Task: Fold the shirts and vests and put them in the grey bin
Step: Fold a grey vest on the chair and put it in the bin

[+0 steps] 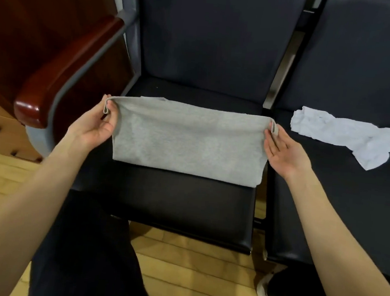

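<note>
Head view: left hand and right hand are pinching the far corners of a folded grey shirt, which is lying on a black seat; other fingers relaxed. White shirt is lying crumpled on the right seat.

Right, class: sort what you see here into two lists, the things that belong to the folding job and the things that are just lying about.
Part of the job:
- grey garment, held at its top corners
- left hand, pinching one corner
- right hand, pinching the other
- white garment, crumpled on the next seat

Just there:
- black seat
- wooden armrest
- wooden floor

The grey bin is not in view.
</note>
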Tool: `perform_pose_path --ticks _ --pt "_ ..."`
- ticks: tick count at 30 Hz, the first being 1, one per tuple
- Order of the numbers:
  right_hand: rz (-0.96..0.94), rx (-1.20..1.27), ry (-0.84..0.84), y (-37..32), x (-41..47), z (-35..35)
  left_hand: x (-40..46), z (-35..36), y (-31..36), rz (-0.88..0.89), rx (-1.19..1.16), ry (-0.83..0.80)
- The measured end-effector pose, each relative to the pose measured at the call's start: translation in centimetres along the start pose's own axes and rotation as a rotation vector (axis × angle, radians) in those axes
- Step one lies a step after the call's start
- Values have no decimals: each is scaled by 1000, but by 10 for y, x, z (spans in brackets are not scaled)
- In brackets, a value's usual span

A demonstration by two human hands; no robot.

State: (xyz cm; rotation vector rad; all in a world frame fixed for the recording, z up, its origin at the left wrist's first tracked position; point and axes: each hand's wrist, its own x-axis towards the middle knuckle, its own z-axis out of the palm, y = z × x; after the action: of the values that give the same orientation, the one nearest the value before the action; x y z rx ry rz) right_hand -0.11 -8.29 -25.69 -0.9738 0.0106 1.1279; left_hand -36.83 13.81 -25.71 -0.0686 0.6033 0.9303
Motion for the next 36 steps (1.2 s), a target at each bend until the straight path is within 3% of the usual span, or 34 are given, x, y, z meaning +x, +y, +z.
perform_pose_path --ticks 8,16,22,28,33,35,36 --pt "46 -132 80 15 88 -3 92 9 -18 91 -7 192" --pt "21 -182 138 7 118 -8 131 15 -15 125 2 188" --pt "37 -5 155 0 112 -20 121 11 -13 200 -56 257" --pt "-6 28 173 -1 109 -26 116 18 -10 246 -92 199" --pt "42 -89 134 5 127 -27 127 24 -23 202 28 213" --pt "13 -191 115 3 132 -28 128 24 -41 188 251 271" --pt "-38 -280 122 1 133 -28 125 23 -55 228 484 298"
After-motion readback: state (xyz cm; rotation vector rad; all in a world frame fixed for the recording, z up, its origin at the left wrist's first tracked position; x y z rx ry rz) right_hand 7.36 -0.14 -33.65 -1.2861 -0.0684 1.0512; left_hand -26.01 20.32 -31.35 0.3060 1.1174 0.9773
